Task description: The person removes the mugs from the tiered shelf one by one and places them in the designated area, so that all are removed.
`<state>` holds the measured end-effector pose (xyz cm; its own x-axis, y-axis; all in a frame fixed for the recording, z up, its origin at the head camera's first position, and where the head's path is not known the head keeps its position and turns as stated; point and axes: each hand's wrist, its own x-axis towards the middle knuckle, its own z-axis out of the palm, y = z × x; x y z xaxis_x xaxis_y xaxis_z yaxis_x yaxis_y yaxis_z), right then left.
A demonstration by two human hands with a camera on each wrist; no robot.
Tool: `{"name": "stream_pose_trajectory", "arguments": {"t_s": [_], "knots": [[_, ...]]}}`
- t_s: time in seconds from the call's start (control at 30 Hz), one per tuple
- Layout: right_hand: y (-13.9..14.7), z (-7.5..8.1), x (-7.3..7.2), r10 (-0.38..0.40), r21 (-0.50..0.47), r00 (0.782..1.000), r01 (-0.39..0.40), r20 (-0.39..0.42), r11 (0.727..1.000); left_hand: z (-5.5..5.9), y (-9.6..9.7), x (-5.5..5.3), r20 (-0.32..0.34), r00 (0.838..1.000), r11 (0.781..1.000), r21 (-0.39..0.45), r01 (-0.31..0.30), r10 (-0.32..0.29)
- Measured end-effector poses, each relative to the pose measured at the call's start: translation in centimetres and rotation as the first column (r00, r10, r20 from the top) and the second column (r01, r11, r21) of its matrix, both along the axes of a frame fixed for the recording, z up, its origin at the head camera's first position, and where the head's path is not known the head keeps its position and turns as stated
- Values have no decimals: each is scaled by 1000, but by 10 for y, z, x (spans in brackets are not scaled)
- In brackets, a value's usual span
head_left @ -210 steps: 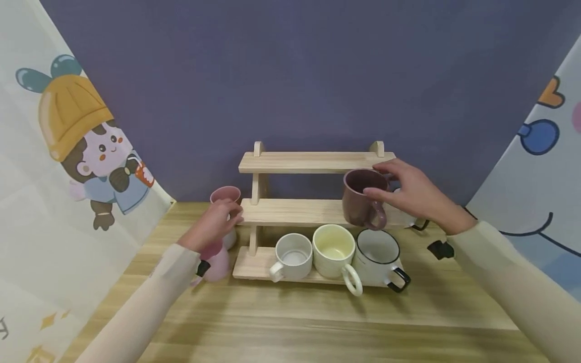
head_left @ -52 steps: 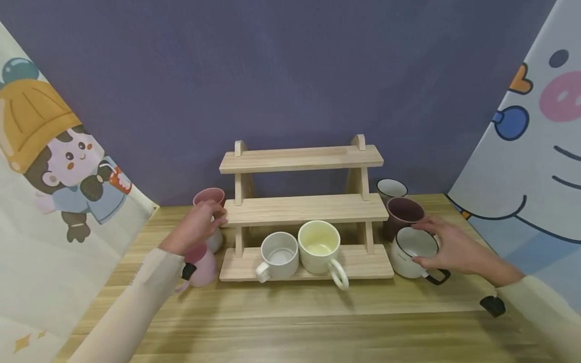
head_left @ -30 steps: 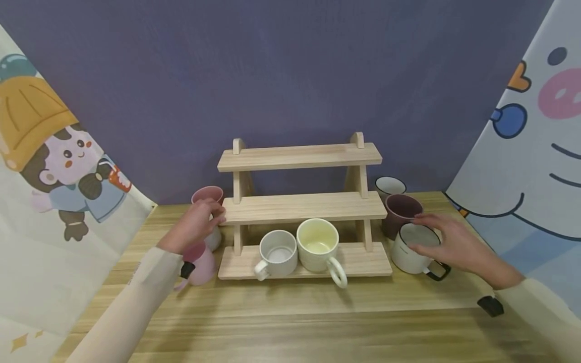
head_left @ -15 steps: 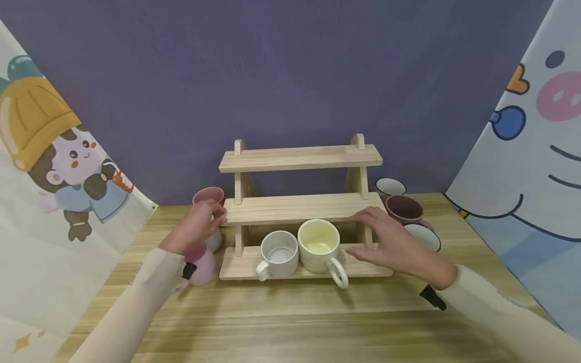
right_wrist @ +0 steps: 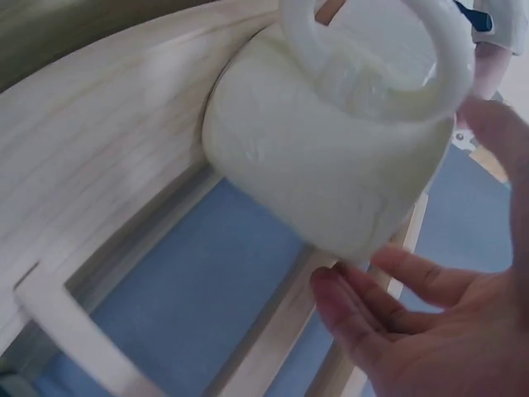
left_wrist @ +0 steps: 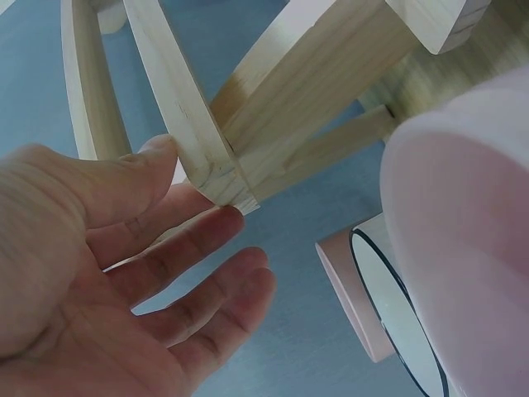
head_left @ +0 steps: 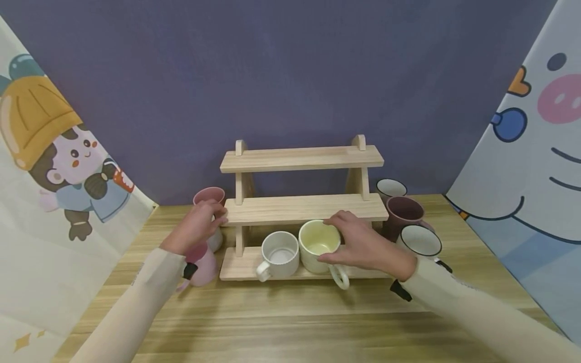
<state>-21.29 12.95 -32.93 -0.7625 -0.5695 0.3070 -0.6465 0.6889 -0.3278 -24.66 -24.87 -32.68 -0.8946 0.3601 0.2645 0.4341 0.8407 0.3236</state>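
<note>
My left hand grips the left end of the middle shelf of a three-tier wooden rack. In the left wrist view its thumb lies on one side of the board, fingers on the other. A pale yellow mug stands on the bottom shelf, handle toward me. My right hand holds it by the right side, fingers at the far rim and thumb at the near side. In the right wrist view, fingertips meet the mug's rim. Beside it stands a greyish-white mug.
Right of the rack, a black-rimmed white mug, a dark purple mug and another black-rimmed cup stand in a row. Left of it are a light pink mug, a white one and a darker pink one.
The purple mug, then the black-rimmed white mug, went to the table right of the rack. My right hand released the latter and moved left to the yellow mug. The left hand kept its hold.
</note>
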Motion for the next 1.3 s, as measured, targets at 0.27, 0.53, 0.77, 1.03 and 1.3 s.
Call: {"name": "stream_pose_trajectory", "arguments": {"t_s": [0.27,0.53,0.77,1.03,1.3], "knots": [[-8,-5,3,-79,-15,997,79,11,997,1,5,-3,3,1000,1000,-3,10,-10],[16,-3,9,-66,-45,997,64,-35,997,1,6,-6,-7,999,999,0,35,-35],[64,8,37,-103,-22,988,101,-116,995,-3,-1,-4,-6,1000,999,10,31,-31],[127,-1,68,-153,-10,967,154,-203,988,-4,-8,1,-10,1000,1000,22,23,-22],[160,-22,79,-253,14,943,262,-217,965,0,-2,0,11,999,1000,5,30,-30]]}}
